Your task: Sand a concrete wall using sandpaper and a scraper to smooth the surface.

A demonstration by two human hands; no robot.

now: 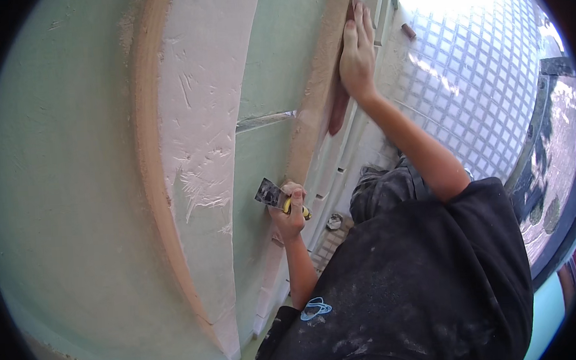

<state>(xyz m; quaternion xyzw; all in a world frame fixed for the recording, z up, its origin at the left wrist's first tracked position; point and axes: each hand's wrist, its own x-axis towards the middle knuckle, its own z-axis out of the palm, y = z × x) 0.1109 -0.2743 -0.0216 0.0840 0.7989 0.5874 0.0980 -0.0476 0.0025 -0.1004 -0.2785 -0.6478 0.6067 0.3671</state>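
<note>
My left hand [290,214] is closed around the yellow and black handle of a putty knife [270,192], its metal blade pointing up and left. It is beside the lower part of a long tan strip [309,125] on a pale green panel [274,146]. Higher up, my right hand [359,59] lies flat with its fingers extended, over a long reddish-brown piece [338,111] against the strip's right side. What that piece is, I cannot tell. Left of the strip, a pinkish-white band [200,91] with scratches and rough marks runs beside a curved light-brown edge [149,119].
Pale ledges [382,13] run along the strip's right. Beyond them is a floor of light square tiles [468,68], with a small brown cylinder [408,31] on it. A small round container [334,221] is near my legs. A narrow gap [265,122] crosses the green panel.
</note>
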